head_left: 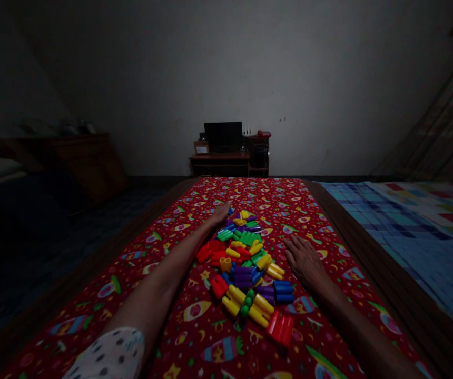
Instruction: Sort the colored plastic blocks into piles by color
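Note:
A heap of plastic toy blocks [246,268] in red, yellow, green, blue and purple lies on a red patterned cloth [195,226]. My left hand [219,215] reaches along the far left edge of the heap, fingers stretched out and touching the blocks there. My right hand [303,260] lies flat on the cloth, palm down, fingers spread, just right of the heap and close to a yellow block [274,271]. Neither hand holds anything. A red block [281,328] lies nearest to me.
The cloth covers a long low surface with wooden edges [353,231]. A checked blue mat [408,231] lies to the right. At the far wall stands a small desk [230,158] with a dark monitor [223,136]. A dim cabinet [84,158] is on the left. The room is dark.

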`<state>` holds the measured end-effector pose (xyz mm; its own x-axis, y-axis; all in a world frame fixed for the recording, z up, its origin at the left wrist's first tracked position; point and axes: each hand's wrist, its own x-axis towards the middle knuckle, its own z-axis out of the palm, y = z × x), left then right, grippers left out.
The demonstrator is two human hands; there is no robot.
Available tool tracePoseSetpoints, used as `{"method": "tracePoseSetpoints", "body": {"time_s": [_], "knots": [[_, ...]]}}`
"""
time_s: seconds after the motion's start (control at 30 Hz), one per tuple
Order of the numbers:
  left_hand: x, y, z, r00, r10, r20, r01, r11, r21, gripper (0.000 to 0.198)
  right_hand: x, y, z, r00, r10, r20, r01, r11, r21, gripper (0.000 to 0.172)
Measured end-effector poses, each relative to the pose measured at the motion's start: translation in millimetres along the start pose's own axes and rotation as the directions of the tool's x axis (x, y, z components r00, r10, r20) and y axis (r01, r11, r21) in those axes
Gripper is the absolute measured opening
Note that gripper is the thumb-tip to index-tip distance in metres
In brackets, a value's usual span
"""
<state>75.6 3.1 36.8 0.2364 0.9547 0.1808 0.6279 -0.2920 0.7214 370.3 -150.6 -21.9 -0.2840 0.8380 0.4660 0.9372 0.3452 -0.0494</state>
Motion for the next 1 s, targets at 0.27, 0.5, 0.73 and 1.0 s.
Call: {"method": "tracePoseSetpoints", "body": {"time_s": [0.27,0.5,0.73,1.0], "knots": [[-10,55,27.3,0.854,0.197,0.482,-0.109,0.973,-0.204,0.053,2,-4,-7,0.999,0.032,0.033,-0.032,0.999,0.015,0.044],[-65,53,-28.1,0.892,0.257,0.372,-0.291,0.956,0.038,0.072,2,-1,-12,0.997,0.044,0.059,-0.05,0.994,0.097,0.045],[-193,24,-45.6,0.922,0.271,0.275,-0.359,0.863,0.356,0.07,12,-22,-43,0.993,0.0,0.116,-0.06,0.858,0.511,0.051],[-248,70,10.4,0.738,0.518,0.432,-0.672,0.623,0.401,0.063,-59,-46,-78,0.918,-0.304,0.255,0.168,0.88,0.444,0.089]]}}
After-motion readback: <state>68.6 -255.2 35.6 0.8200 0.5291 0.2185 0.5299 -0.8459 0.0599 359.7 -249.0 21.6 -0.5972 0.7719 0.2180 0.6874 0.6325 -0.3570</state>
